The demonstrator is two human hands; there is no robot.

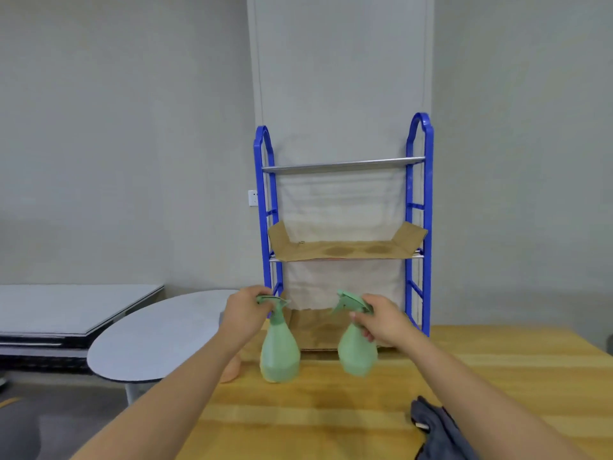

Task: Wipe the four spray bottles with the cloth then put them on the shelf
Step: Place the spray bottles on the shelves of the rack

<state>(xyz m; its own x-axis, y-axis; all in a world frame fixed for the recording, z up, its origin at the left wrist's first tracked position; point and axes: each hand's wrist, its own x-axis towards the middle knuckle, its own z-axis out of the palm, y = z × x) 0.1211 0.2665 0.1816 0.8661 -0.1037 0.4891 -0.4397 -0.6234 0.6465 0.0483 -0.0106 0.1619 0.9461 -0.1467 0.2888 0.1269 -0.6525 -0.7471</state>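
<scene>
I hold two green spray bottles in front of a blue shelf rack. My left hand grips the trigger head of the left bottle, which stands upright on or just above the wooden table. My right hand grips the neck of the right bottle, which is tilted and lifted slightly off the table. An orange bottle is partly hidden behind my left forearm. A dark grey cloth lies crumpled on the table near my right forearm.
The rack has a cardboard-lined middle shelf, a cardboard-lined bottom shelf and a metal top bar. A round white table and flat white panels stand to the left, beyond the wooden table's edge.
</scene>
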